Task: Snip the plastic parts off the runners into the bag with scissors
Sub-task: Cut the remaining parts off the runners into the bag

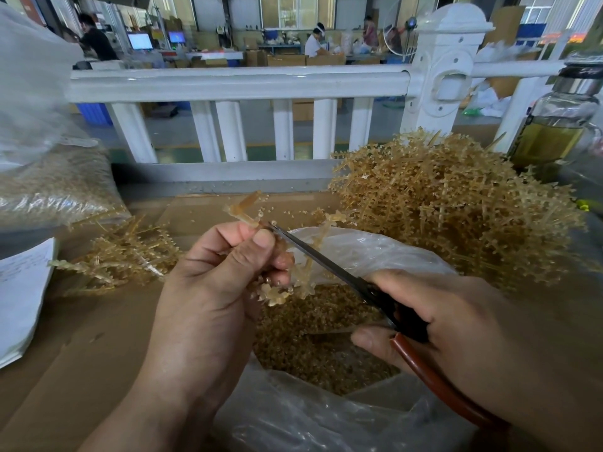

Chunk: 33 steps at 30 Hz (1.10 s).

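**A:** Where is the runner [245, 207] lying, relative to the hands?

**B:** The left hand [208, 288] is pinching it between thumb and curled fingers, just above the open bag [375, 252]. Its long axis is running from low and near, over the bag's mouth, up toward the far left. The right hand [456, 324] is gripping the scissors [326, 259] by the handles. The blades are reaching from the near right up to the far left, and the tip is meeting the runner right beside the left thumb. The blades are looking closed together.

**A:** So which hand is nearer?

**B:** The left, since it is holding the piece. I judge the cut is depending on the blades crossing a branch while it is hanging over the bag.

**A:** And the counts?

**B:** There is one runner in hand, one pair of scissors and one open bag holding the snipped parts [310, 337], which are too many to count. Two heaps are sitting on the worktop [81, 353], a big pile [456, 203] at far right and a smaller pile [124, 256] at left. One filled bag [55, 190] is lying at far left.
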Tool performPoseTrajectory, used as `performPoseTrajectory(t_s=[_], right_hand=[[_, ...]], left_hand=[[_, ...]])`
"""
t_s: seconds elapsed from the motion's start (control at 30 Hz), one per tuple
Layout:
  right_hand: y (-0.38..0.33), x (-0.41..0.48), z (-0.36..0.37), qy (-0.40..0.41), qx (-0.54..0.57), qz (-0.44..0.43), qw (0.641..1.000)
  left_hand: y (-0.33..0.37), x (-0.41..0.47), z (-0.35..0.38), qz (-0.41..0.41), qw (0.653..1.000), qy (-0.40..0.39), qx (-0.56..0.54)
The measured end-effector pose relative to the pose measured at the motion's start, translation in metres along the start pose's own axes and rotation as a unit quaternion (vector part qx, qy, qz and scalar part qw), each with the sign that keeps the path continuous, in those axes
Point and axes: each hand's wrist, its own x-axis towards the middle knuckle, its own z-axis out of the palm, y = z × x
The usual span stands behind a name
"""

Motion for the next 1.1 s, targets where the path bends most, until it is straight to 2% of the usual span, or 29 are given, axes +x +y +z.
performPoseTrajectory(t_s=[0.53,1.1], right_hand=[[0.0001,0.0000,0.0023,0.034,0.004,-0.012,0.999],[0.0010,0.0005,0.0037,0.000,0.024,0.010,1.000]], left_hand=[[-0.0029,-0.0003,-0.0041,0.009,1.000,0.000,0.029],[-0.0043,0.0004,-0.0032,0.019,0.999,-0.006,0.041]])
